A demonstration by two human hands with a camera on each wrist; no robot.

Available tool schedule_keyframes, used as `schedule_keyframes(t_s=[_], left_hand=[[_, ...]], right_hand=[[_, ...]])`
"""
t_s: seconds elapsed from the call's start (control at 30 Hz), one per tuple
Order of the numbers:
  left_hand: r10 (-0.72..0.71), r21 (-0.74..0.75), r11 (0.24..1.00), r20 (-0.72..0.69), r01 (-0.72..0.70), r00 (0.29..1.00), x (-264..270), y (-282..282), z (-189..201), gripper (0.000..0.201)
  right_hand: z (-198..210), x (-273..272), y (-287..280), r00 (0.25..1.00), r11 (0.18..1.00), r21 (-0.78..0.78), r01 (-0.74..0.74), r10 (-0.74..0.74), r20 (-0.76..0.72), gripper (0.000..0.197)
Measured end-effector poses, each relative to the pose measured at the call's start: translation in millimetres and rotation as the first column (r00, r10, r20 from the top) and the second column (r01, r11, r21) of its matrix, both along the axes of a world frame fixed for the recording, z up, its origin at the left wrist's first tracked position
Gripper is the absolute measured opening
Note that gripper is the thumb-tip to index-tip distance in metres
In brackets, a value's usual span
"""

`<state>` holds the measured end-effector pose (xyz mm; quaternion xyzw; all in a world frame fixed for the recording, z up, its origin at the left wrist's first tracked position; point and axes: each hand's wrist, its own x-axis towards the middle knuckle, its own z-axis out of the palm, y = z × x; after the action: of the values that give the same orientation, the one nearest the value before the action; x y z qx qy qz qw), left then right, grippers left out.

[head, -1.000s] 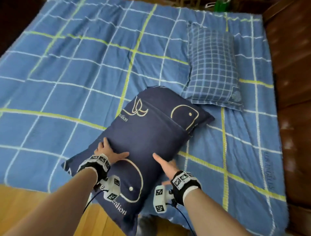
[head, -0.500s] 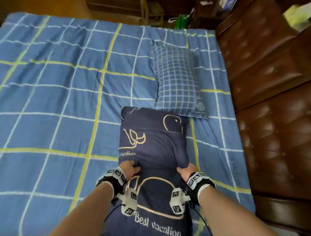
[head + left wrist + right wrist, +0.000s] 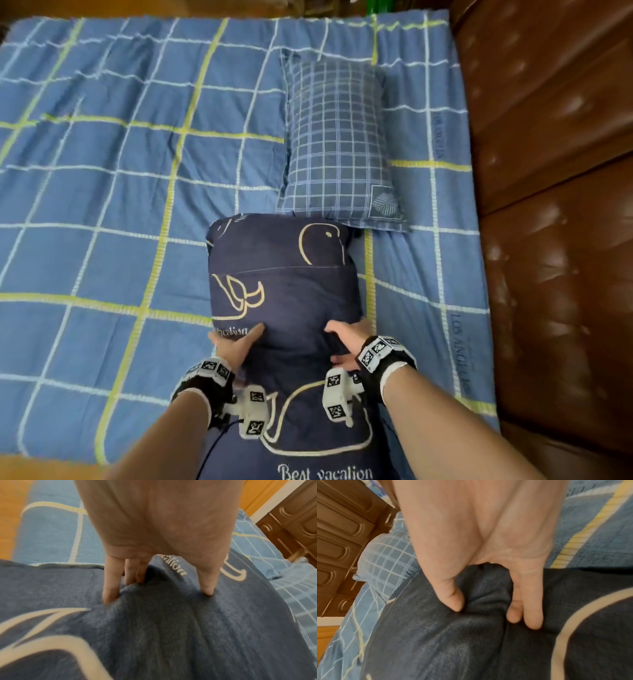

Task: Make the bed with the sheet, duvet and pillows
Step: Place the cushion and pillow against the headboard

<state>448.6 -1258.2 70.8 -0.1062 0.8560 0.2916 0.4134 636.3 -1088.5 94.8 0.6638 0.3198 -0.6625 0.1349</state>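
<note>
A navy pillow [image 3: 284,294] printed with cream whales and "Best vacation" lies lengthwise on the blue checked duvet [image 3: 102,192], its far end touching a blue plaid pillow [image 3: 337,144]. My left hand [image 3: 236,342] grips the navy pillow's left side, fingers dug into the cloth [image 3: 120,588]. My right hand [image 3: 346,346] grips its right side, thumb and fingers pinching a fold of the cover [image 3: 484,599]. The pillow's near end hangs past the bed's front edge.
A brown padded leather headboard [image 3: 548,205] runs along the right side of the bed. Wooden floor [image 3: 41,469] shows at the bottom left. A dark wooden cabinet [image 3: 339,534] stands beyond the plaid pillow.
The navy pillow has swung from a diagonal to pointing straight at the plaid pillow. Both hands went from lying flat on it to gripping its sides.
</note>
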Motion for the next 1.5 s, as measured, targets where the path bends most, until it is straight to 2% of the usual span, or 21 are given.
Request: schedule_keyframes(t_s=[0.1,0.23,0.27,0.33,0.37,0.43,0.53,0.6,0.63,0.7,0.8,0.83,0.87,0.93,1.0,1.07,1.17,1.27,1.33,1.4,1.5], left_hand=[[-0.061,0.006,0.998,0.183,0.061,0.981,-0.8,12.4,15.5,0.095],[-0.133,0.107,0.988,0.282,0.107,0.950,0.0,27.6,-2.1,0.084],[-0.144,0.109,0.987,0.294,0.116,0.945,0.1,30.3,-12.6,0.086],[-0.166,0.098,0.985,0.305,0.143,0.938,4.3,46.2,-30.1,0.109],[-0.152,0.116,0.986,0.297,0.122,0.943,5.1,56.3,-58.2,0.117],[-0.190,0.247,0.962,0.294,0.117,0.937,21.1,96.5,-80.9,0.115],[-0.341,0.482,0.856,0.257,0.186,0.904,76.9,185.2,-5.5,0.101],[-0.442,0.559,0.787,0.214,0.262,0.871,108.0,233.7,12.4,0.102],[-0.475,0.576,0.765,0.202,0.288,0.857,126.4,251.9,31.2,0.108],[-0.509,0.590,0.754,0.246,0.289,0.825,162.7,270.8,37.4,0.112],[-0.517,0.569,0.777,0.332,0.270,0.789,216.0,260.9,45.3,0.072],[-0.519,0.547,0.782,0.309,0.298,0.797,226.4,257.4,42.7,0.071],[-0.509,0.533,0.792,0.310,0.296,0.803,234.3,255.6,39.5,0.081],[-0.527,0.508,0.801,0.345,0.318,0.776,245.8,257.0,42.2,0.088],[-0.572,0.480,0.798,0.411,0.365,0.710,257.5,259.7,52.6,0.066],[-0.595,0.468,0.790,0.426,0.397,0.681,269.0,258.2,58.8,0.055],[-0.599,0.452,0.779,0.336,0.433,0.727,275.7,252.9,52.2,0.054],[-0.534,0.456,0.812,0.329,0.364,0.778,276.1,248.1,48.6,0.049],[-0.509,0.478,0.817,0.332,0.324,0.794,275.2,244.8,43.9,0.048],[-0.493,0.467,0.832,0.374,0.299,0.786,274.5,243.6,39.6,0.064],[-0.531,0.379,0.840,0.426,0.388,0.733,275.4,243.5,44.5,0.076]], right_hand=[[-12.2,-2.3,-3.7,0.998,0.999,-0.028,0.028,-0.029,-0.055,0.068],[-8.4,7.6,2.0,0.990,0.991,0.000,0.134,-0.134,-0.050,0.032],[-0.5,9.7,4.9,0.984,0.985,0.007,0.171,-0.170,-0.056,0.030],[23.2,15.9,16.4,0.955,0.957,0.068,0.281,-0.272,-0.117,0.033],[39.1,20.7,27.3,0.934,0.934,0.117,0.337,-0.317,-0.164,0.033],[68.2,36.7,59.7,0.891,0.871,0.221,0.439,-0.392,-0.229,0.034],[102.9,81.7,110.0,0.845,0.773,0.344,0.533,-0.469,-0.257,0.023],[111.5,120.3,135.9,0.865,0.771,0.395,0.499,-0.471,-0.173,0.020],[112.3,138.6,144.1,0.879,0.776,0.427,0.464,-0.464,-0.113,0.024],[102.8,171.9,156.4,0.906,0.790,0.505,0.348,-0.421,0.035,0.040],[87.3,208.6,166.8,0.922,0.764,0.634,0.118,-0.322,0.217,0.064],[94.3,212.3,168.3,0.931,0.751,0.658,0.058,-0.278,0.236,0.061],[101.9,216.1,169.8,0.937,0.736,0.677,0.003,-0.238,0.256,0.056],[111.7,225.6,178.4,0.937,0.696,0.715,-0.060,-0.208,0.281,0.048],[120.8,232.3,186.3,0.928,0.653,0.752,-0.091,-0.219,0.302,0.045],[121.0,240.6,189.6,0.913,0.640,0.757,-0.135,-0.216,0.345,0.045],[108.1,255.2,181.0,0.895,0.729,0.669,-0.144,-0.193,0.403,0.064],[92.0,256.4,165.6,0.935,0.830,0.557,-0.005,-0.194,0.298,0.094],[87.1,254.5,165.0,0.948,0.848,0.530,-0.013,-0.158,0.276,0.100],[86.6,258.9,169.2,0.939,0.847,0.521,-0.101,-0.091,0.331,0.088],[95.4,267.1,176.1,0.931,0.815,0.529,-0.237,0.036,0.363,0.047]])
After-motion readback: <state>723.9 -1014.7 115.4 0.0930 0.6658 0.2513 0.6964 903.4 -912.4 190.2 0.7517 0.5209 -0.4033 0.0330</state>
